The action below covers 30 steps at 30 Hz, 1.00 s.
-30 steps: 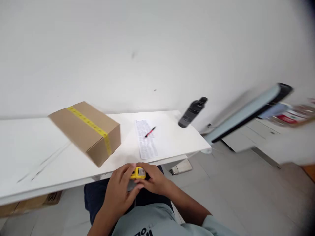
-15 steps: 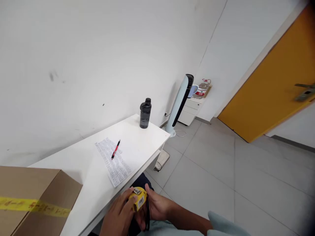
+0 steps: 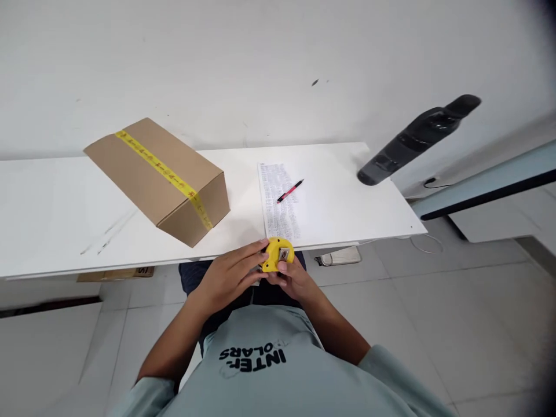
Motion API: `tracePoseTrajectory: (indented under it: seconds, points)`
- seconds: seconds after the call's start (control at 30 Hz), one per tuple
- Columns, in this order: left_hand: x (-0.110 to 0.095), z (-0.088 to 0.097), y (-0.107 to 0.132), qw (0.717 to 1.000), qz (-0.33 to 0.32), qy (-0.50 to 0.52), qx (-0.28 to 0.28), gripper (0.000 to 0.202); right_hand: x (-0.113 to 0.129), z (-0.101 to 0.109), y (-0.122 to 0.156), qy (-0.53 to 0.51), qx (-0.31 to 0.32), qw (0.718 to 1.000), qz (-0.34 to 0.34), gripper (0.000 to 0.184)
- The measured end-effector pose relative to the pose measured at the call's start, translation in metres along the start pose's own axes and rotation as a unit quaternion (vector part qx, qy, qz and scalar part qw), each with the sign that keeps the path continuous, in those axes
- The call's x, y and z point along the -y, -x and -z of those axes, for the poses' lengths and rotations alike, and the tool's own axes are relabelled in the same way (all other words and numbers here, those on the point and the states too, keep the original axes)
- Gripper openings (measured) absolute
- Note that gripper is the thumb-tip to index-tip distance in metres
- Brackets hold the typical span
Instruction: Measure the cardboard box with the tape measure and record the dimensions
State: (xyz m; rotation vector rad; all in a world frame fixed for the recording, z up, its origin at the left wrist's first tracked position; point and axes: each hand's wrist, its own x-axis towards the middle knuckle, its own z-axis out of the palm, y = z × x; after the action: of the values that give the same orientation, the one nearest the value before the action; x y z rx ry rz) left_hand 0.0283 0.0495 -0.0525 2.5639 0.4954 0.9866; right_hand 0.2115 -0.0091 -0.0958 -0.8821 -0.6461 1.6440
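A yellow tape measure (image 3: pixel 277 253) sits between both my hands, just below the front edge of the white table (image 3: pixel 52 220). My left hand (image 3: pixel 232 275) curls its fingers onto the case's left side. My right hand (image 3: pixel 294 279) grips it from the right and below, thumb on its face. Farther back on the table a cardboard box (image 3: pixel 158 176) sealed with yellow tape lies at an angle. To its right lies a printed paper sheet (image 3: pixel 278 200) with a red pen (image 3: pixel 290 190) across it.
A dark water bottle (image 3: pixel 417 139), smeared by motion, stands at the table's right end. A pale tower fan (image 3: pixel 486 185) shows blurred at the right edge. Grey tiled floor lies below, and a flat cardboard piece (image 3: pixel 115 273) is under the table. A white wall backs the table.
The view swung right toward an orange door and back onto the table. Both hands kept hold of the tape measure and turned it, so its metal clip side faces up now.
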Motion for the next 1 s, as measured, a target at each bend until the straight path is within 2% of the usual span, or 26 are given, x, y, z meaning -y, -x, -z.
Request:
tracePoseTrajectory:
  seconds: [0.1, 0.17, 0.23, 0.3, 0.33, 0.4, 0.5, 0.6, 0.7, 0.8, 1.0]
  points:
    - [0.007, 0.026, 0.015, 0.994, -0.039, -0.090, -0.055, 0.039, 0.006, -0.009, -0.005, 0.003, -0.004, 1.000, 0.027, 0.048]
    - [0.015, 0.053, 0.028, 0.978, -0.011, -0.177, -0.109, 0.040, 0.020, -0.007, -0.012, 0.015, -0.011, 0.998, 0.062, 0.046]
    - [0.024, 0.085, 0.042, 0.939, 0.045, -0.271, -0.206, 0.039, 0.044, 0.001, -0.027, 0.031, -0.015, 0.993, 0.110, 0.042]
    - [0.032, 0.113, 0.053, 0.886, 0.082, -0.333, -0.312, 0.036, 0.075, 0.008, -0.054, 0.041, -0.019, 0.983, 0.177, 0.038]
    - [0.036, 0.124, 0.057, 0.865, 0.092, -0.351, -0.346, 0.034, 0.091, 0.010, -0.072, 0.044, -0.023, 0.976, 0.214, 0.037]
    - [0.041, 0.134, 0.061, 0.853, 0.102, -0.371, -0.353, 0.031, 0.119, 0.005, -0.113, 0.064, -0.020, 0.962, 0.266, 0.039]
    - [0.043, 0.126, 0.060, 0.876, 0.095, -0.369, -0.296, 0.029, 0.138, -0.014, -0.169, 0.121, -0.001, 0.953, 0.277, 0.048]
    - [0.041, 0.109, 0.055, 0.893, 0.086, -0.343, -0.278, 0.028, 0.126, -0.035, -0.199, 0.147, 0.040, 0.956, 0.249, 0.053]
    - [0.039, 0.101, 0.051, 0.894, 0.085, -0.341, -0.277, 0.029, 0.101, -0.049, -0.204, 0.153, 0.076, 0.959, 0.225, 0.054]
    - [0.040, 0.102, 0.049, 0.900, 0.096, -0.342, -0.252, 0.030, 0.085, -0.055, -0.198, 0.145, 0.094, 0.962, 0.214, 0.052]
    - [0.045, 0.097, 0.049, 0.904, 0.128, -0.310, -0.265, 0.033, 0.089, -0.052, -0.187, 0.128, 0.100, 0.967, 0.199, 0.051]
